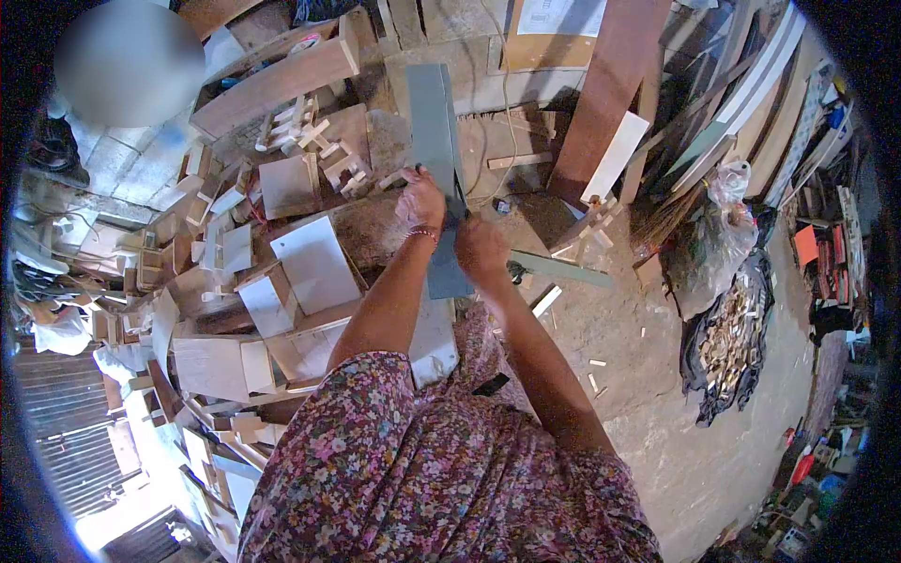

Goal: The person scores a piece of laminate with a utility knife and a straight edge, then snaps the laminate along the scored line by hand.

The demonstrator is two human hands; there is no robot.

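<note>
A long grey-green board (433, 113) lies lengthwise in front of me, running away from my body. My left hand (421, 201) is closed at its left edge, fingers curled, with a beaded bracelet on the wrist. On the opposite edge, my right hand (481, 248) is closed in a fist against the board. A thin dark piece shows just above that fist, but what the fingers hold is hidden. Beside the right wrist, a narrow grey-green strip (568, 269) sticks out to the right.
Several wooden box pieces (314, 263) are piled on the left. A brown plank (610, 94) leans at the back. On the right, a black plastic sack (732, 342) holds wood offcuts, near a clear plastic bag (704, 267). Small scraps (547, 300) lie on the floor. Another person is at upper left.
</note>
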